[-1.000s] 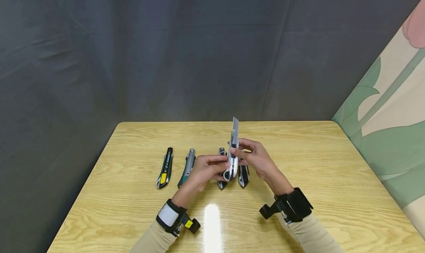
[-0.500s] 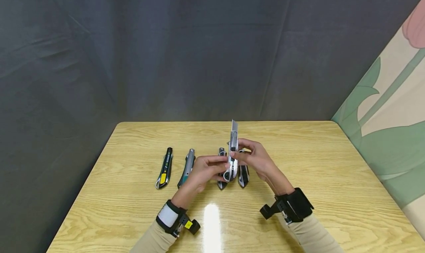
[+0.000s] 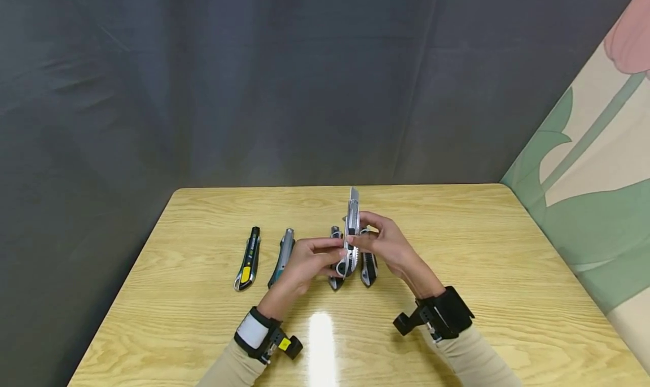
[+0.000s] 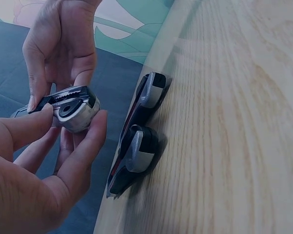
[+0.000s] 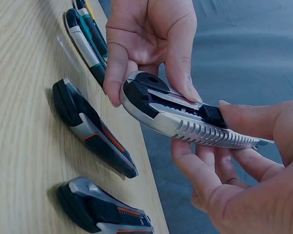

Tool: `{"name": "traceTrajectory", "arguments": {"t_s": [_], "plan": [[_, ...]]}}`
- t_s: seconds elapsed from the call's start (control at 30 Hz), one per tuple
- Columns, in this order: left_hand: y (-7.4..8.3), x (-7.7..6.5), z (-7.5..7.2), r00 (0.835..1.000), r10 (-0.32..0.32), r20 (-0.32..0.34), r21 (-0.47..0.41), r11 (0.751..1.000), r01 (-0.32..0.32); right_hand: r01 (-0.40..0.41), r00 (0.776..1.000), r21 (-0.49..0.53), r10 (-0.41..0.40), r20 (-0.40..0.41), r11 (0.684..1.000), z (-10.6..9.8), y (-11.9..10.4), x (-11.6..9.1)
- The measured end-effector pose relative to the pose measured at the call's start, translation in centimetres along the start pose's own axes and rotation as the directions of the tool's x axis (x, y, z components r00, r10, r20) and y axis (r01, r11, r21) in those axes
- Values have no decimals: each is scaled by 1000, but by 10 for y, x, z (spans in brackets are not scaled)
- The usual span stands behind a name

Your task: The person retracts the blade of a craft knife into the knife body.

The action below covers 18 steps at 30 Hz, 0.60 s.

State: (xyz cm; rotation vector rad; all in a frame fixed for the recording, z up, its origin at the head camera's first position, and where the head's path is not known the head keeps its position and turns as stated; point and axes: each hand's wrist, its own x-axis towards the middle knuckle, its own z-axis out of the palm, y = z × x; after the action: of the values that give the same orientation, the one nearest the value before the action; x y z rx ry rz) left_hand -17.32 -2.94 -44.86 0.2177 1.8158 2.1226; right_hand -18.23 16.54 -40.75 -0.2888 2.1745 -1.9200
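Note:
A silver snap-off utility knife (image 3: 352, 212) is held up above the table with its blade pointing away. My left hand (image 3: 304, 263) pinches the rounded butt end between thumb and fingers. Farther up the body, my right hand (image 3: 388, 243) grips the ribbed side with its fingers. In the right wrist view, the right thumb presses on the black slider (image 5: 213, 116). A short length of blade (image 3: 354, 194) shows past the tip. Two black and grey utility knives with orange trim lie beneath, the left one (image 5: 95, 129) partly hidden by the hands in the head view.
The other orange-trimmed knife (image 3: 369, 271) lies below the right hand. Left of the hands are a grey and teal knife (image 3: 285, 254) and a black and yellow knife (image 3: 248, 260) on the wooden table (image 3: 431, 218). A dark curtain (image 3: 304, 93) hangs behind it.
The right thumb has drawn down along the knife with the slider, and less blade sticks out of the tip. The left hand keeps its hold. The head view has shifted slightly.

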Motion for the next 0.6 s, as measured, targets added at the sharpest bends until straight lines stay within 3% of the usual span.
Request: {"name": "traceTrajectory", "arguments": {"t_s": [0.6], "plan": [[-3,-1,1,1000,22,-7,-20,1000,-22,26,998,-3,-26,59,1000,-2,2,1]]}}
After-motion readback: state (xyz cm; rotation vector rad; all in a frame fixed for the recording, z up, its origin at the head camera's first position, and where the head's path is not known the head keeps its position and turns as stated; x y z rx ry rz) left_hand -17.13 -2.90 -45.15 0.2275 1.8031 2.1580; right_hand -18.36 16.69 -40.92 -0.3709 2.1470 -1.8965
